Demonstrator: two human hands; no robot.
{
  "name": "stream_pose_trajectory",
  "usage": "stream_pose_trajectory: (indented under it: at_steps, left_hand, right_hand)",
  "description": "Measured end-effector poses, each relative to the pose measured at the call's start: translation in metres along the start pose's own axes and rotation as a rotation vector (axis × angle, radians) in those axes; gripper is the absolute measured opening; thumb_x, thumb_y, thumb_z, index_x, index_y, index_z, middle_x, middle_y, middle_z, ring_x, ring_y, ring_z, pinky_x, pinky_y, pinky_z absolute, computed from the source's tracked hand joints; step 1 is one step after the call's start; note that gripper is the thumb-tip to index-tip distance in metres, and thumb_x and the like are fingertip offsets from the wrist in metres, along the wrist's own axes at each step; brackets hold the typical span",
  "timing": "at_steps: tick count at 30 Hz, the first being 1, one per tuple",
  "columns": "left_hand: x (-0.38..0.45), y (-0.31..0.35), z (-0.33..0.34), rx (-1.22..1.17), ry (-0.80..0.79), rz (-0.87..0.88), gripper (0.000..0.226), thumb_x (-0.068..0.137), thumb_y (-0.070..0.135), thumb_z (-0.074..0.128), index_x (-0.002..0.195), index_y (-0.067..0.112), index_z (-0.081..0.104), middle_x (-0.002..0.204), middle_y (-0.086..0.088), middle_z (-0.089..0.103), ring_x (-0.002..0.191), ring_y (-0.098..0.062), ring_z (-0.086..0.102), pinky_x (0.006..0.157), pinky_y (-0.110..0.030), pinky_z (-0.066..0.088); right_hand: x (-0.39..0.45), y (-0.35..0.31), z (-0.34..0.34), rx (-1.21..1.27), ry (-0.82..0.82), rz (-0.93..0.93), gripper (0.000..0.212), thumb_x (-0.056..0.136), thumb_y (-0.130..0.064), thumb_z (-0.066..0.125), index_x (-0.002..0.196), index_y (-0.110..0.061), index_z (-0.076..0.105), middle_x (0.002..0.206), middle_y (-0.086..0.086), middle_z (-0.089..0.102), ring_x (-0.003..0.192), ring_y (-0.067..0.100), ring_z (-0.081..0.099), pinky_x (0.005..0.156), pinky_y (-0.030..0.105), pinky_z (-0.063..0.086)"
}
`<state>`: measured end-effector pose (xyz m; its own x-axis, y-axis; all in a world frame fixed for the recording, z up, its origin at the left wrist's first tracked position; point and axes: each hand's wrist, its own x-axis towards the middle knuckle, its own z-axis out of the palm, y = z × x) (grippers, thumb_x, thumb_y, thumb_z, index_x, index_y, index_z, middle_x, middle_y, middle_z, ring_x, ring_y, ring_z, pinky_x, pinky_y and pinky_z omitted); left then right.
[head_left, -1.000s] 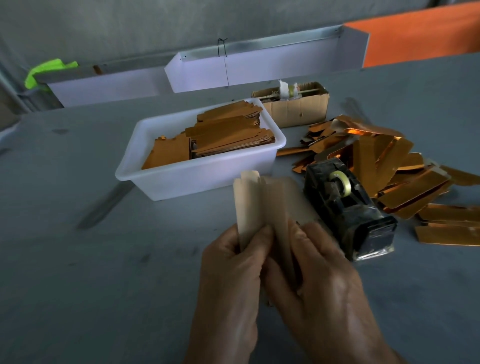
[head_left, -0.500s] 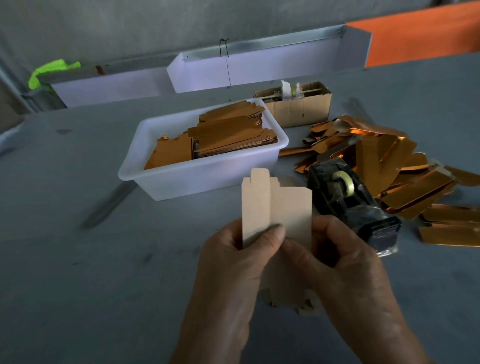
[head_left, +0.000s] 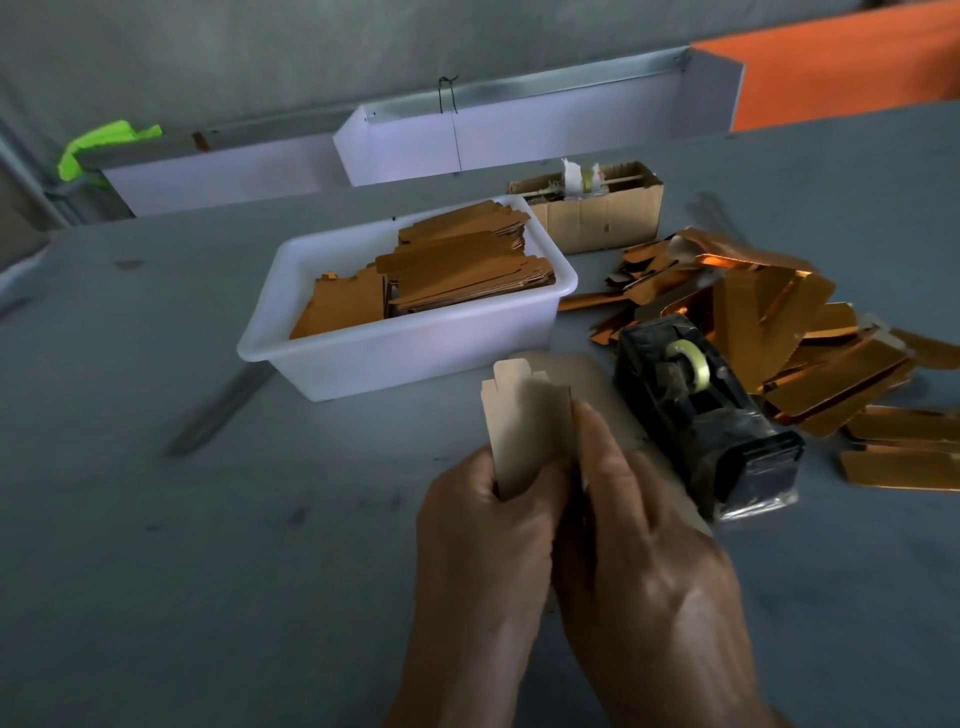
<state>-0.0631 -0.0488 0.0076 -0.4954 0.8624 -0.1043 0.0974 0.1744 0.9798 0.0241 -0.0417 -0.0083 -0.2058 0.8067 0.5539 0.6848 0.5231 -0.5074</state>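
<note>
Gently, your left hand (head_left: 483, 525) and right hand (head_left: 644, 561) both pinch the card (head_left: 524, 431), which looks light, thin and easily creased, so grip near its folds.

Packaging workshop bench. Indicators: grey worktable (head_left: 156, 545); white tub (head_left: 415, 353) stocked with flat carton blanks (head_left: 467, 270); loose pile of gold-foil blanks (head_left: 810, 353); tape dispenser (head_left: 701, 410); cardboard box (head_left: 597, 213); metal trays (head_left: 519, 135) along the rear edge.

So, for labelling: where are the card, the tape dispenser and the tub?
card (head_left: 524, 431): head view, its bare face.
tape dispenser (head_left: 711, 426): head view, black body.
tub (head_left: 415, 358): head view, front wall.
</note>
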Motion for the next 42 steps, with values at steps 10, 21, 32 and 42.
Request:
stream_pose_trajectory:
  at_steps: [10, 21, 32, 42]
  left_hand:
    - [-0.005, 0.006, -0.004, -0.038, -0.143, -0.056, 0.027, 0.088, 0.035, 0.061, 0.078, 0.011, 0.067, 0.072, -0.014, 0.069, 0.069, -0.027, 0.067, 0.065, -0.046, 0.054]
    - [-0.001, 0.006, -0.025, -0.051, -0.288, 0.086, 0.021, 0.094, 0.014, 0.056, 0.083, 0.02, 0.073, 0.063, 0.004, 0.066, 0.053, -0.004, 0.057, 0.05, -0.014, 0.043]
    - [-0.004, 0.009, -0.023, -0.009, -0.403, 0.017, 0.014, 0.087, 0.026, 0.067, 0.097, 0.035, 0.071, 0.088, 0.005, 0.075, 0.084, -0.013, 0.071, 0.073, -0.031, 0.054]
    - [-0.009, -0.005, -0.015, -0.007, -0.187, 0.082, 0.017, 0.069, 0.043, 0.072, 0.084, 0.036, 0.074, 0.077, 0.006, 0.073, 0.071, -0.007, 0.068, 0.06, -0.018, 0.049]
  right_hand:
    - [0.0, -0.008, -0.009, 0.098, -0.248, -0.019, 0.073, 0.079, -0.037, 0.044, 0.141, 0.0, 0.037, 0.091, 0.004, 0.059, 0.05, 0.015, 0.058, 0.037, 0.028, 0.049]
    - [0.005, 0.007, -0.028, 0.487, -0.326, 0.198, 0.078, 0.068, -0.055, 0.075, 0.134, -0.041, 0.037, 0.092, -0.019, 0.056, 0.086, -0.003, 0.058, 0.066, 0.005, 0.046]
    - [0.024, 0.03, -0.024, 1.077, -0.331, 0.659, 0.033, 0.061, -0.04, 0.067, 0.087, -0.022, 0.075, 0.085, 0.005, 0.073, 0.084, 0.016, 0.069, 0.081, 0.035, 0.049]
    - [0.025, 0.034, -0.021, 1.265, -0.326, 0.821, 0.019, 0.068, -0.03, 0.066, 0.076, -0.013, 0.073, 0.07, 0.011, 0.067, 0.06, 0.018, 0.064, 0.054, 0.026, 0.054]
